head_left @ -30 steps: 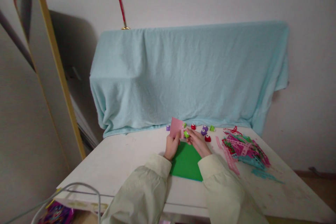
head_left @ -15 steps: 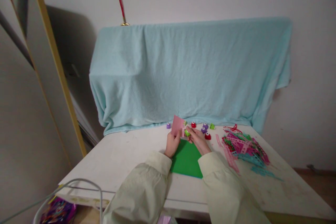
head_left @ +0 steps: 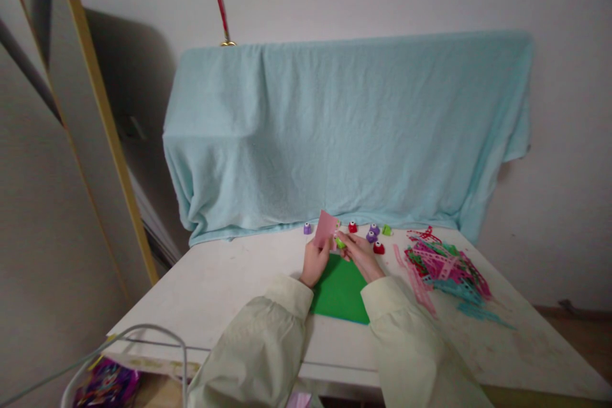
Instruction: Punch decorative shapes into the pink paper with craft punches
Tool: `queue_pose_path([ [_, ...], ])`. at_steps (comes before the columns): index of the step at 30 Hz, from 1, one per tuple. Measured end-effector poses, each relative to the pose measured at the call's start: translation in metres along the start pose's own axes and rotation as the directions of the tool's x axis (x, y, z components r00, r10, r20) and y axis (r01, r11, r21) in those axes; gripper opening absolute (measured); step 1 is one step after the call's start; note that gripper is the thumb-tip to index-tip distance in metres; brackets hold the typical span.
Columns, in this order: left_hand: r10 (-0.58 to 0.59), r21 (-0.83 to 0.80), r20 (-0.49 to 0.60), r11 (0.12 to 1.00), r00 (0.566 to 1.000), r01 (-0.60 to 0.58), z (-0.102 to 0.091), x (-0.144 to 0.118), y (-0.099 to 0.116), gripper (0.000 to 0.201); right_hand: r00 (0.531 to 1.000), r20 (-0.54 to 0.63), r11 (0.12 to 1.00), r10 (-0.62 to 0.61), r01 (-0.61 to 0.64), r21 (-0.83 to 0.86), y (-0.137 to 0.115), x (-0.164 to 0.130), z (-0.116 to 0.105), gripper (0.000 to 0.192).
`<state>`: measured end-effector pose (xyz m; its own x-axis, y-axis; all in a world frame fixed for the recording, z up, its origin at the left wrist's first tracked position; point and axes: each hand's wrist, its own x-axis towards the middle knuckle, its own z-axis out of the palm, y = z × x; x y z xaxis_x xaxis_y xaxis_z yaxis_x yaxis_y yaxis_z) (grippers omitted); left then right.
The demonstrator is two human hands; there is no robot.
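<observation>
At frame centre, the left hand (head_left: pixel 314 261) pinches the pink paper (head_left: pixel 327 227) upright; the right hand (head_left: pixel 359 254) grips the green punch (head_left: pixel 340 243) at its edge. Punched scraps (head_left: pixel 444 268) lie right, suggesting much punching done; the green sheet (head_left: pixel 340 289) looks uncut.

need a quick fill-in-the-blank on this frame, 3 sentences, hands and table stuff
1. The left hand holds up a small piece of ____ paper.
2. The right hand pinches a little ____ punch against the paper's edge.
3. Under both hands a ____ sheet lies flat on the white table.

Missing words: pink; green; green
</observation>
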<state>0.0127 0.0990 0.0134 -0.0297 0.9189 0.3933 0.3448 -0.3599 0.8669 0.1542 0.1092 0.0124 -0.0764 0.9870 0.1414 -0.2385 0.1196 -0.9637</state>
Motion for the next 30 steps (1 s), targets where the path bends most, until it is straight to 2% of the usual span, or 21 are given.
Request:
queue_pose_path([
  [5, -0.012, -0.013, -0.002, 1.000, 1.000, 0.012, -0.002, 0.000, 0.001, 0.047, 1.000, 0.027, 0.997, 0.011, -0.009, -0.075, -0.001, -0.002, 0.001, 0.039],
  [16, 0.037, -0.086, 0.031, 0.996, 0.999, -0.035, -0.004, 0.001, 0.003, 0.038, 0.985, 0.166, 0.995, -0.048, 0.061, -0.075, 0.000, -0.005, 0.004, 0.036],
  [20, 0.058, -0.103, 0.010, 0.993, 0.998, -0.057, -0.003, 0.003, -0.001, 0.038, 0.979, 0.205, 0.999, -0.003, 0.012, -0.046, -0.003, -0.006, 0.005, 0.032],
  [23, 0.062, -0.074, -0.002, 0.995, 0.998, -0.062, -0.003, 0.003, -0.006, 0.037, 0.976, 0.214, 0.999, 0.034, -0.029, -0.026, -0.006, -0.008, 0.007, 0.033],
  [30, 0.134, 0.083, 0.082, 0.987, 0.988, -0.141, -0.005, 0.003, -0.009, 0.040, 0.984, 0.173, 0.987, 0.033, -0.005, -0.161, -0.006, -0.007, 0.008, 0.042],
])
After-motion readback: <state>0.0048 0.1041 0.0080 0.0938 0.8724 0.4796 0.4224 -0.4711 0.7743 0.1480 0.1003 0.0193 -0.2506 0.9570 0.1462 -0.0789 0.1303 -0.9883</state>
